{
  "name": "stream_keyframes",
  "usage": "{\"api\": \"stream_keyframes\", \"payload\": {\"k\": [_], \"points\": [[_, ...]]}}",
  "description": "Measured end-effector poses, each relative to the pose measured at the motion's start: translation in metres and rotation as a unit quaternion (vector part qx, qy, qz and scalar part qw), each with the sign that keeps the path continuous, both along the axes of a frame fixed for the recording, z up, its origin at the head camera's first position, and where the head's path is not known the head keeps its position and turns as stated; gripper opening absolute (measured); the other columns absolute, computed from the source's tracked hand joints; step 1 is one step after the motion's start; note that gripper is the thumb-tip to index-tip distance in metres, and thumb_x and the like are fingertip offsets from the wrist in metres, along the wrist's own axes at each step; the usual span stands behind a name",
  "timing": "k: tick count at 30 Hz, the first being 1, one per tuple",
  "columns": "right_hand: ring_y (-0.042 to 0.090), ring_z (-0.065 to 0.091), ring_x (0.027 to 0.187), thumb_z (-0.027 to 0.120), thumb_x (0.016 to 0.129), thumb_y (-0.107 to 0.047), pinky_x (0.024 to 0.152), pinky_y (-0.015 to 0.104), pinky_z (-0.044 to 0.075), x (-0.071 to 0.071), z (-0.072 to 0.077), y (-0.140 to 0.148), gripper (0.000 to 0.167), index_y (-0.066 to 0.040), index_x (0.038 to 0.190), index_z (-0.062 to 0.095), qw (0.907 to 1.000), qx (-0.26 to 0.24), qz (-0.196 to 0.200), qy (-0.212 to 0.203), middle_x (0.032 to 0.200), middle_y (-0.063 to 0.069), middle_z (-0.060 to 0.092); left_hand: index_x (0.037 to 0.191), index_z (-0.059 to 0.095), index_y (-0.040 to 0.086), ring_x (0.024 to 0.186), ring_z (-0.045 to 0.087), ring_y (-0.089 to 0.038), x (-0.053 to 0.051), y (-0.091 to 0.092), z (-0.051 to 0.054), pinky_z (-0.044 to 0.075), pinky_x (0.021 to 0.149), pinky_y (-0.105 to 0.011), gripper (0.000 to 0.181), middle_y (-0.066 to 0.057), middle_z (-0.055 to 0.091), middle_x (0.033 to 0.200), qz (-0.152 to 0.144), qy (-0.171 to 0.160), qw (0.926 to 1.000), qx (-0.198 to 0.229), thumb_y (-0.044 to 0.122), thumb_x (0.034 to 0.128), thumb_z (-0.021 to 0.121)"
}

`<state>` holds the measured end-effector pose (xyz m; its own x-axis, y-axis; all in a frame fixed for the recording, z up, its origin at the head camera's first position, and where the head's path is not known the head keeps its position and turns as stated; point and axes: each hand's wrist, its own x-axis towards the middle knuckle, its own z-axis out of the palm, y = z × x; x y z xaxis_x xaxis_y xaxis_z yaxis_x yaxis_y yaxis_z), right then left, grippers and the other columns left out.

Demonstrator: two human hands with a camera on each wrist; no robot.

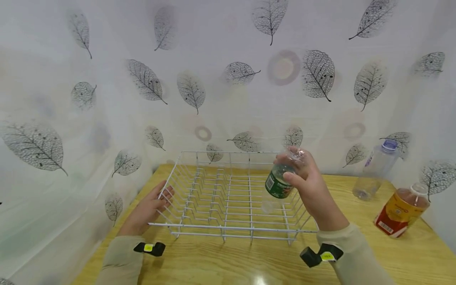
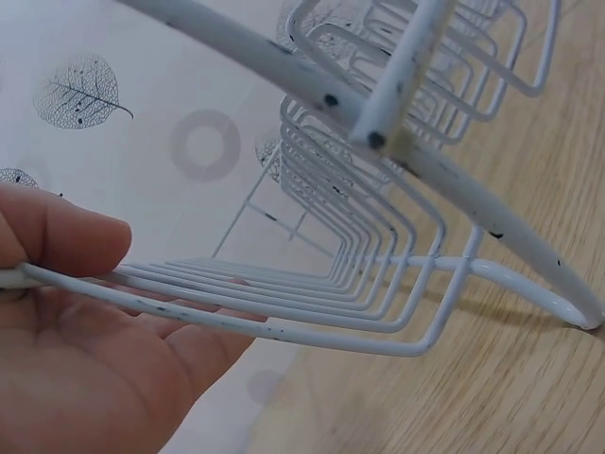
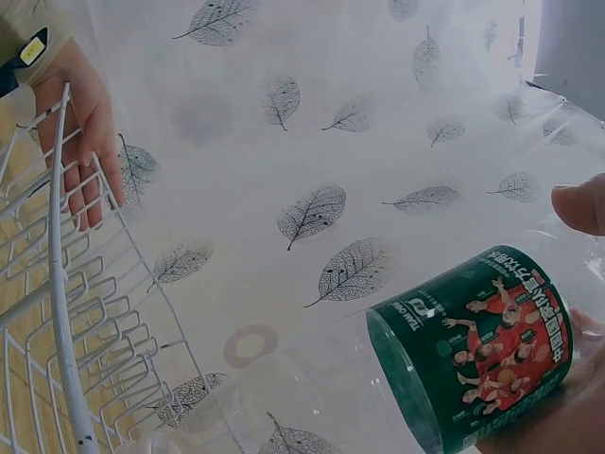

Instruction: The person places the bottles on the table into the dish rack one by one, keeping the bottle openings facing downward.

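Note:
A white wire dish rack (image 1: 224, 227) stands on the wooden table. My left hand (image 1: 154, 206) is at its left side. In the left wrist view, the thumb (image 2: 80, 241) lies over the rack's wire and the palm and fairly straight fingers are beneath, gripping it. My right hand (image 1: 310, 184) holds a clear plastic bottle (image 1: 279, 183) with a green label, tilted above the rack's right part. Red figures show on the bottle's label (image 3: 506, 345) in the right wrist view. The bottle's clear lower end blurs against the wires, so whether it touches them I cannot tell.
A clear bottle with a purple cap (image 1: 375, 170) stands on the table (image 1: 221, 261) at the far right. Nearer is a bottle with a red and yellow label (image 1: 402, 211) and a white cap. A leaf-print curtain (image 1: 231, 111) hangs close behind the rack and along the left.

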<state>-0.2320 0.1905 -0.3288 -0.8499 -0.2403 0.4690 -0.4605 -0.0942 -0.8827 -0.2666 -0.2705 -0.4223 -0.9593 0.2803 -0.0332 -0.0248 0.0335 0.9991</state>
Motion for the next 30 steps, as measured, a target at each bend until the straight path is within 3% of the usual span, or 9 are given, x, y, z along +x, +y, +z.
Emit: {"api": "stream_keyframes", "payload": {"k": [10, 18, 26, 30], "points": [[0.026, 0.045, 0.136, 0.058, 0.102, -0.012, 0.094, 0.032, 0.05, -0.005, 0.011, -0.012, 0.064, -0.018, 0.156, 0.024, 0.9993, 0.031, -0.013, -0.02, 0.149, 0.015, 0.044, 0.161, -0.01, 0.006, 0.147, 0.019, -0.038, 0.001, 0.002, 0.002, 0.038, 0.112, -0.03, 0.073, -0.028, 0.011, 0.163, 0.006, 0.0, 1.0, 0.001, -0.009, 0.1009, 0.028], [0.028, 0.043, 0.138, 0.062, 0.102, -0.017, 0.1, 0.04, 0.045, -0.022, 0.02, -0.027, 0.067, -0.018, 0.156, 0.023, 0.9984, 0.044, -0.013, -0.034, 0.151, 0.013, 0.044, 0.161, -0.014, 0.009, 0.15, 0.017, -0.037, -0.001, 0.0, 0.001, 0.026, 0.119, -0.042, 0.074, -0.025, 0.005, 0.166, 0.003, -0.01, 0.9999, -0.007, -0.007, 0.102, 0.029], [0.022, 0.044, 0.138, 0.067, 0.099, -0.027, 0.106, 0.051, 0.041, -0.046, 0.024, -0.041, 0.072, -0.02, 0.157, 0.025, 0.9978, 0.055, -0.022, -0.03, 0.15, 0.008, 0.046, 0.161, -0.013, 0.01, 0.15, 0.017, -0.038, -0.001, -0.002, -0.002, 0.036, 0.111, -0.028, 0.075, -0.025, 0.006, 0.166, -0.002, -0.006, 1.0, -0.007, -0.006, 0.102, 0.03], [0.022, 0.045, 0.138, 0.07, 0.097, -0.031, 0.11, 0.053, 0.037, -0.057, 0.025, -0.047, 0.075, -0.018, 0.156, 0.026, 0.9976, 0.057, -0.031, -0.023, 0.149, 0.009, 0.048, 0.161, -0.012, 0.008, 0.15, 0.017, -0.037, -0.001, -0.003, -0.003, 0.036, 0.112, -0.028, 0.075, -0.026, 0.006, 0.165, -0.002, -0.001, 1.0, 0.001, -0.009, 0.1009, 0.029]]}}
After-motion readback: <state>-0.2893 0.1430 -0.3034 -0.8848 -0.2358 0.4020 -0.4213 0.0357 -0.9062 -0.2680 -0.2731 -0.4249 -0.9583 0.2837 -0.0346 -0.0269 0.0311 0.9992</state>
